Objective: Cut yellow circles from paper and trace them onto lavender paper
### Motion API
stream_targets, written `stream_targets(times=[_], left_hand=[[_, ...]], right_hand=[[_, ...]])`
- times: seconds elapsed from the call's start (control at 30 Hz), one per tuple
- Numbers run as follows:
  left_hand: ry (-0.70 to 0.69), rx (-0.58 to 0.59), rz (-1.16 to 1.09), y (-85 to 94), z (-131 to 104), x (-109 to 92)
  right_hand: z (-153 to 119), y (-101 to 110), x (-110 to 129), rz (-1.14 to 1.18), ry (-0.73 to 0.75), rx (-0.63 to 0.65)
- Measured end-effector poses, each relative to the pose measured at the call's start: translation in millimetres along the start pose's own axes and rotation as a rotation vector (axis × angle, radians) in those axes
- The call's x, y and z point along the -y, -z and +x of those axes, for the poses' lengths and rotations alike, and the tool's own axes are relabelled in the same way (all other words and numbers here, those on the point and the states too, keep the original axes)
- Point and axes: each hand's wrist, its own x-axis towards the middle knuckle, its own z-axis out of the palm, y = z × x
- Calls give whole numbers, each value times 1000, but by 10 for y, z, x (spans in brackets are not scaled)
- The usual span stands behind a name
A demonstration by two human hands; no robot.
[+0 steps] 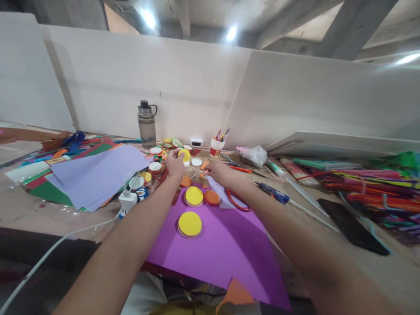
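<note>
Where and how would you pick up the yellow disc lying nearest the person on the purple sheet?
Pinch the yellow disc by opposite sides of its rim, probably best from above and the near side. It lies flat on the purple sheet, its pale edge stands up, and another yellow disc sits just beyond.

- The person's left hand (pixel 175 165) pinches a yellow disc (pixel 185 154) between its fingers.
- The right hand (pixel 220 173) is beside an orange paper scrap (pixel 204 165); contact cannot be made out.
- Two yellow-topped discs (pixel 190 223) lie on purple paper (pixel 223 258), an orange disc (pixel 211 197) beside the farther one.
- At the tabletop's (pixel 19 201) back stand a water bottle (pixel 147 130) and a paper cup (pixel 215 148) of writing tools (pixel 220 134).
- A black phone (pixel 352 225) lies on the right.
</note>
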Motion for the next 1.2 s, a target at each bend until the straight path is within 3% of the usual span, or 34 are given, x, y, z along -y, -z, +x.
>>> stream_targets(times=[0.13, 0.3, 0.47, 0.57, 0.7, 0.93, 1.07, 1.2], left_hand=[[2, 1, -15, -3, 1, -8], [-9, 12, -9, -11, 7, 17], [-1, 26, -15, -19, 1, 6], [14, 29, -19, -23, -7, -9], [17, 20, -26, -26, -20, -21], [17, 51, -12, -26, -6, -1], [5, 53, -18, -31, 0, -12], [30, 51, -26, -33, -15, -60]], right_hand=[[255, -264, 115, -131, -30, 26], [410, -369, 144, -185, -46, 70], [382, -253, 17, -151, -99, 85], [277, -168, -22, -90, -72, 171], [175, -158, 52, -28, -43, 290], [201, -159, 241, 7, -98, 339], [203, -118, 246, 45, -120, 320], [82, 51, 106, 129, -142, 192]])
